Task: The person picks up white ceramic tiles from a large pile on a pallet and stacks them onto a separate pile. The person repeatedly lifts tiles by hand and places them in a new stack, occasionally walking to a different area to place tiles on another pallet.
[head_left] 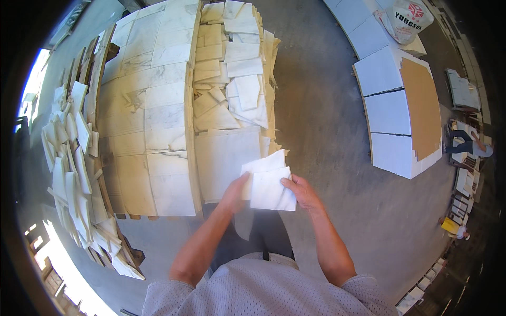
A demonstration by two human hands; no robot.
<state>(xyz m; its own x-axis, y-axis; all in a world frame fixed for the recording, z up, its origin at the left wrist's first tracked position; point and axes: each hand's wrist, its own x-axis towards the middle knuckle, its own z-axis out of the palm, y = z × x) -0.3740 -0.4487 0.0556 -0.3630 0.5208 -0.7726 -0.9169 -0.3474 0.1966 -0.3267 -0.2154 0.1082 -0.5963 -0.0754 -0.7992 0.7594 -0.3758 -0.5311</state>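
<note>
Just in front of my body I hold two white marble tiles that overlap. The front tile point(271, 190) is squarish with faint grey veining and covers much of the rear tile point(265, 163). My left hand point(235, 194) is closed on the rear tile's left edge. My right hand point(305, 195) grips the front tile's right edge, its thumb on the face. Beyond the tiles lies a stack of loose marble pieces point(243, 92), several broken or irregular. A large pale slab point(226, 158) lies at its near end, close to my left hand.
Flat rows of veined marble tiles point(163, 97) lie left of the loose stack. Farther left, a wooden pallet point(100, 79) borders a heap of marble offcuts point(74, 163). White boxes point(390, 113) and a white sack point(408, 21) stand right. Two people are at the far right.
</note>
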